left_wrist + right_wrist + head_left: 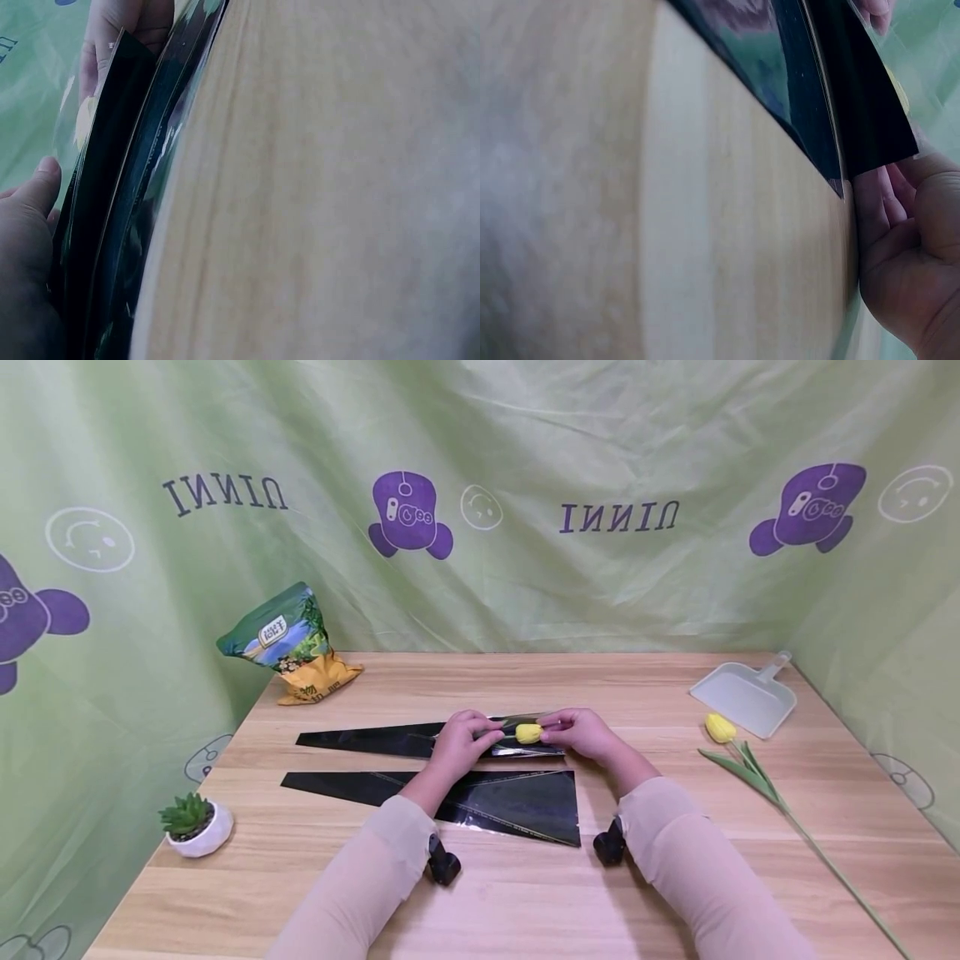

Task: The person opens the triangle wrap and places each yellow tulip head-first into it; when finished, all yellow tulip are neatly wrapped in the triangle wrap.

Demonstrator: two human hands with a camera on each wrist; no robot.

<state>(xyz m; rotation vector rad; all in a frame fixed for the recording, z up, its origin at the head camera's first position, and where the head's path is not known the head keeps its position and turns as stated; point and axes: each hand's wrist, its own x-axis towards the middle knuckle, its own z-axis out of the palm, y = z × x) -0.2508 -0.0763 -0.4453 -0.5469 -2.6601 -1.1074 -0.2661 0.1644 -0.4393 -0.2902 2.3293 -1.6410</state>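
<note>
A black flower wrapping sleeve with clear film (375,741) lies across the middle of the table, its narrow end to the left. One yellow tulip (528,733) lies at its wide part, between the two hands. My left hand (457,741) pinches the sleeve beside the tulip's stem with thumb and fingers. At the wide end, my right hand (588,735) grips the sleeve's edge, thumb close against the tulip's head. In the right wrist view, the right fingers (881,199) reach behind the black edge. A second black sleeve (517,802) lies flat in front, partly under the left forearm.
To the right lies another yellow tulip (720,727) with a long green stem. Behind it is a grey dustpan (742,697). A snack bag (292,643) stands at the back left, and a potted succulent (198,827) at the left edge. A green curtain (510,602) hangs behind.
</note>
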